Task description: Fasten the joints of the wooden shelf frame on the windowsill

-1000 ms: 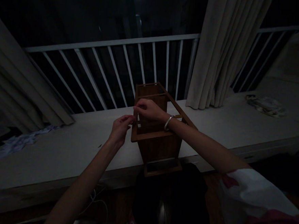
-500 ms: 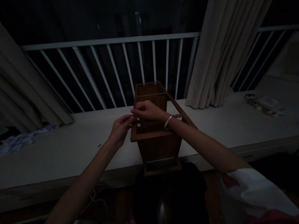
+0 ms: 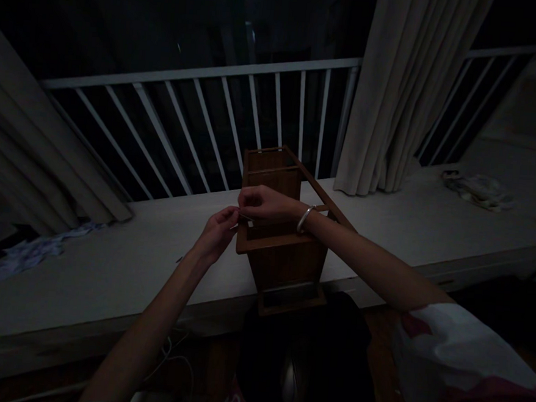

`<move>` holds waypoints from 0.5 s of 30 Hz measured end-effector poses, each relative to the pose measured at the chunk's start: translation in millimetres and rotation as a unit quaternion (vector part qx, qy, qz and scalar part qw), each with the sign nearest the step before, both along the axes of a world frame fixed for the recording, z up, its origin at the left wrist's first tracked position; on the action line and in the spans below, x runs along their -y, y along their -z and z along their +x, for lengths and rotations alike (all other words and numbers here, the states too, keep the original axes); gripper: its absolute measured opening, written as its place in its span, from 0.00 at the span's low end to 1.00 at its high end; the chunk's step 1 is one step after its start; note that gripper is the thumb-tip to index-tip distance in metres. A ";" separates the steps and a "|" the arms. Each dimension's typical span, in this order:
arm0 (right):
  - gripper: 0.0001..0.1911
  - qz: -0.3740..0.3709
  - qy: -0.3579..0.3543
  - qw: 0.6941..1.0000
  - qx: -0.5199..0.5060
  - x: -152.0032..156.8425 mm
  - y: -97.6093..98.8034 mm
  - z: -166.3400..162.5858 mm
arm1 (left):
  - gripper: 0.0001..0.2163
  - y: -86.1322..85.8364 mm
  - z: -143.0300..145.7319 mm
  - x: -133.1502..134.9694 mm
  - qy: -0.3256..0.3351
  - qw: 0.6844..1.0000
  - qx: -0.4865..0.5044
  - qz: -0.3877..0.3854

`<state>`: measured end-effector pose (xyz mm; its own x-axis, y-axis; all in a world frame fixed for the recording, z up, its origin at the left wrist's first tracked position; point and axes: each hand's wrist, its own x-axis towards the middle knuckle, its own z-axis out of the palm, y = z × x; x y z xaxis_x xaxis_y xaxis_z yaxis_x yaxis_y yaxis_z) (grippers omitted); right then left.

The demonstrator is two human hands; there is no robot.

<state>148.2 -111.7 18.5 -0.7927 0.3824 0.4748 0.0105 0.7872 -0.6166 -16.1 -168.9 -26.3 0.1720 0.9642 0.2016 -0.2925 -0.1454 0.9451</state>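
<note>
A brown wooden shelf unit (image 3: 272, 244) with open frame sides lies tipped on the pale ledge, its near end toward me. At its left rail, my left hand (image 3: 219, 231) is closed, thumb and fingertips pinched together. My right hand (image 3: 270, 203), a silver bangle at its wrist, reaches across the top of the unit and is closed in a pinch right beside the left fingertips. A thin light sliver shows under the right fingers; it is too small and dark to name. What the left fingertips hold is hidden.
The long pale ledge (image 3: 154, 248) runs below a white railing (image 3: 203, 74) and dark window. Curtains (image 3: 385, 99) hang on both sides. Crumpled patterned cloth (image 3: 32, 255) lies at left, a bundle (image 3: 477, 190) at right. A white cable (image 3: 178, 360) trails on the floor.
Both hands stay at the left rail with only slight shifts. The right hand sits a little lower, its fingers still pinched. The whole view has moved slightly.
</note>
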 end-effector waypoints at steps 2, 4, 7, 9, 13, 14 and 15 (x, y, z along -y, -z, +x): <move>0.08 -0.015 -0.015 1.000 0.000 1.1 0.1 -0.1 | 0.09 -0.2 -0.9 0.6 0.004 1.000 -0.001 -0.003; 0.09 -0.013 -0.033 0.999 0.000 1.8 -0.7 0.0 | 0.10 -0.3 -1.1 1.2 0.010 1.000 -0.003 -0.005; 0.11 0.013 -0.044 0.999 0.005 1.9 -2.9 1.1 | 0.13 -0.5 -0.5 2.0 0.008 1.000 -0.002 -0.001; 0.12 0.035 -0.041 0.998 0.010 1.3 -3.8 2.3 | 0.13 -0.6 0.0 2.6 0.003 1.000 -0.004 0.001; 0.13 0.066 -0.038 0.997 0.023 -0.5 -3.8 4.3 | 0.14 -1.0 0.8 4.4 -0.011 1.000 -0.010 0.000; 0.14 0.069 -0.038 0.997 0.026 -0.9 -3.6 4.5 | 0.14 -1.0 1.1 5.1 -0.017 1.000 -0.012 0.000; 0.14 0.069 -0.039 0.996 0.028 -1.1 -3.5 4.7 | 0.14 -1.0 1.4 5.8 -0.025 1.000 -0.014 0.002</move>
